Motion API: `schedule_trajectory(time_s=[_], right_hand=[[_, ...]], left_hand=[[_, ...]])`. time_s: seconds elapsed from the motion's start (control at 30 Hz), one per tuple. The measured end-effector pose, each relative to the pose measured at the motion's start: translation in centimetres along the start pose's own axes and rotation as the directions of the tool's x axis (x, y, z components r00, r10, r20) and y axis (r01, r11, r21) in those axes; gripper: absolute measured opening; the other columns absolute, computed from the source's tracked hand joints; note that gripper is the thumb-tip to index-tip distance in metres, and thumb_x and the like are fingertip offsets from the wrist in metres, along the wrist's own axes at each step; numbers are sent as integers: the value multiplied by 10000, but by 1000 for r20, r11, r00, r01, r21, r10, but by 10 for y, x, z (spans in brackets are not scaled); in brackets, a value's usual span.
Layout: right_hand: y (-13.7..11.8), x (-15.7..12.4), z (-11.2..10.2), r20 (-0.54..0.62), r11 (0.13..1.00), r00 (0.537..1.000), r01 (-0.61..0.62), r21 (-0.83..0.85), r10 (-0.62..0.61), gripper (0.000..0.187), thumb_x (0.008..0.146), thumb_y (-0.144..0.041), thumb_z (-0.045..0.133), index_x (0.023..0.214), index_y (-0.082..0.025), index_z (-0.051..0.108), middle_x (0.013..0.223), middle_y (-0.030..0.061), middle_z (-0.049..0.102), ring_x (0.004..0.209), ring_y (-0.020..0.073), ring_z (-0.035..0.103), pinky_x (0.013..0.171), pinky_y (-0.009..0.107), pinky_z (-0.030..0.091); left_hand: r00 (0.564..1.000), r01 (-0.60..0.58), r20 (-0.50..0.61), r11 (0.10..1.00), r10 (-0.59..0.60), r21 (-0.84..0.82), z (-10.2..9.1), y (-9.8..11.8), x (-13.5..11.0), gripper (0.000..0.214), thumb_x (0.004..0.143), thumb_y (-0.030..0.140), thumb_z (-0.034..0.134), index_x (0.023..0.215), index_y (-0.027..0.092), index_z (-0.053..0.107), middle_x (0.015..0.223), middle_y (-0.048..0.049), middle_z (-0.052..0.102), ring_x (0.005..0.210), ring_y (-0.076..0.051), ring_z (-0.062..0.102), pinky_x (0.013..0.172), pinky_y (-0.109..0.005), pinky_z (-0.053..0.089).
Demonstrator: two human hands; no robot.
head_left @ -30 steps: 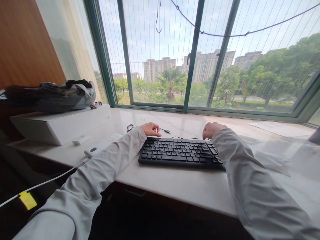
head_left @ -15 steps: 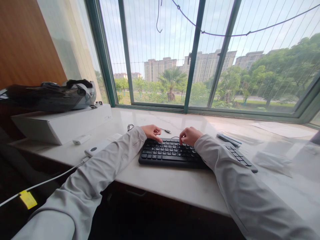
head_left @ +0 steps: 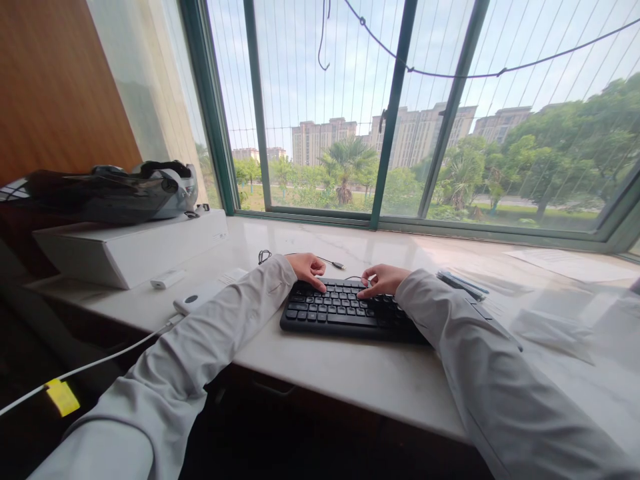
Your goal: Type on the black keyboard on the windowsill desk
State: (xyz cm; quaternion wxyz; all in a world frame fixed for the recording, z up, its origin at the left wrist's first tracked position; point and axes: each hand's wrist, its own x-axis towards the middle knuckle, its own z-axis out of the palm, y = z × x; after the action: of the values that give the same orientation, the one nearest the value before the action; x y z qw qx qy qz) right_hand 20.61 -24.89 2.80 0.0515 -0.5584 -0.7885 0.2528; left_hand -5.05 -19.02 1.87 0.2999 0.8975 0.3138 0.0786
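A black keyboard (head_left: 345,320) lies on the pale marbled counter, its keys facing up. Over its upper left keys is my left hand (head_left: 307,269), with the fingers curled in and the thumb reaching down to the keys. Nothing shows in its grasp. My right hand (head_left: 384,279) is over the upper middle keys, thumb and forefinger apart, the thumb at the keys. A thin black cable with a USB plug (head_left: 339,265) lies behind the keyboard. My right sleeve hides part of the keyboard's right end.
At the left a white box (head_left: 130,250) carries a dark visor-like object (head_left: 110,193). A small white block (head_left: 168,278) and a white device (head_left: 193,300) with a cable lie before it. Pens (head_left: 463,285), a clear plastic bag (head_left: 553,330) and paper (head_left: 570,263) are at the right.
My right hand has turned flatter, its thumb and forefinger now spread apart. The left hand keeps about the same place over the keys. The whole view has shifted slightly.
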Motion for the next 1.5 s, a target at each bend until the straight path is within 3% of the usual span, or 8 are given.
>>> schedule_trajectory(time_s=[0.33, 0.47, 0.67, 1.1, 1.3, 1.5], right_hand=[[3, -1, -2, 6, 1000, 1000, -2, 11, 2, 478, 465, -594, 709, 636, -219, 465, 581, -62, 476, 620, 124, 416, 575, 246, 270], [4, -2, -4, -5, 1000, 1000, 5, 1, -5, 487, 460, -611, 705, 643, -224, 474, 573, -63, 464, 623, 129, 423, 583, 248, 272], [7, -3, -6, -11, 1000, 1000, -6, -12, 6, 480, 450, -603, 716, 644, -227, 488, 579, -63, 472, 633, 134, 434, 599, 250, 280], [11, -5, -10, 29, 1000, 1000, -12, 7, 11, 481, 419, -575, 731, 615, -220, 472, 548, -60, 420, 590, 125, 403, 560, 249, 269], [13, -8, -16, -14, 999, 999, -35, -23, 35, 475, 406, -567, 733, 611, -215, 490, 579, -51, 469, 603, 126, 425, 572, 251, 284], [17, -9, -19, -17, 999, 1000, -24, -24, 23, 479, 408, -574, 725, 610, -213, 485, 576, -52, 460, 602, 124, 421, 574, 249, 283]], left_hand=[[998, -39, 51, 998, 42, -51, 2, 13, -5, 538, 529, 448, 767, 580, 182, 302, 515, 82, 244, 514, -64, 208, 496, -230, 137], [999, -44, 17, 995, 46, -92, 3, 12, -5, 558, 499, 463, 777, 561, 182, 298, 500, 88, 232, 499, -59, 196, 487, -227, 128], [995, -14, 97, 996, 23, -92, -1, 10, -3, 543, 502, 447, 782, 572, 179, 314, 501, 90, 257, 494, -56, 216, 479, -223, 143], [994, -28, 101, 995, 38, -94, -2, 8, -5, 523, 526, 464, 772, 593, 178, 339, 496, 90, 257, 492, -57, 220, 477, -223, 143], [984, 25, 178, 993, -3, -119, -3, 9, -7, 520, 490, 477, 788, 588, 169, 379, 494, 84, 279, 488, -58, 257, 475, -215, 165], [995, 18, 96, 991, -5, -135, 1, 11, -11, 504, 494, 485, 784, 606, 165, 412, 490, 88, 278, 483, -53, 234, 479, -215, 153]])
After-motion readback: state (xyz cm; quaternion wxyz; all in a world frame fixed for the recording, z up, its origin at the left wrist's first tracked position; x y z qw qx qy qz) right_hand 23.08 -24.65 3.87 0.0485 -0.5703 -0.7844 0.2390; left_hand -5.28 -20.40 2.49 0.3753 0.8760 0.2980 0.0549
